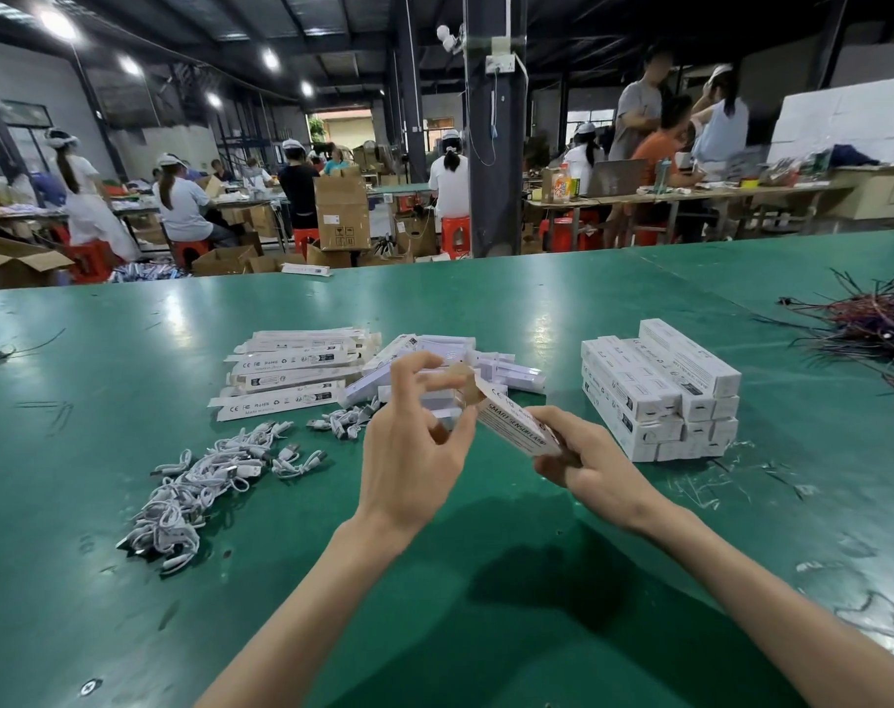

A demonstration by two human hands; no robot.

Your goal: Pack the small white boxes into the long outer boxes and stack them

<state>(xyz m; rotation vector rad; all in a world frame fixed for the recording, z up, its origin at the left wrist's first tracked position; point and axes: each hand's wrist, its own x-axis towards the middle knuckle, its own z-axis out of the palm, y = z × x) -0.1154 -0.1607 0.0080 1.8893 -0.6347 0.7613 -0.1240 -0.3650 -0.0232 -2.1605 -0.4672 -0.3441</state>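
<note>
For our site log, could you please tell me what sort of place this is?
Most likely a factory packing hall: the green table bears a stack of packed white boxes, flat cartons and a heap of white cables, and workers sit at benches among cardboard boxes behind.

Bare forearms [302, 605], bare left grip [414, 452], right grip [588, 462]
</note>
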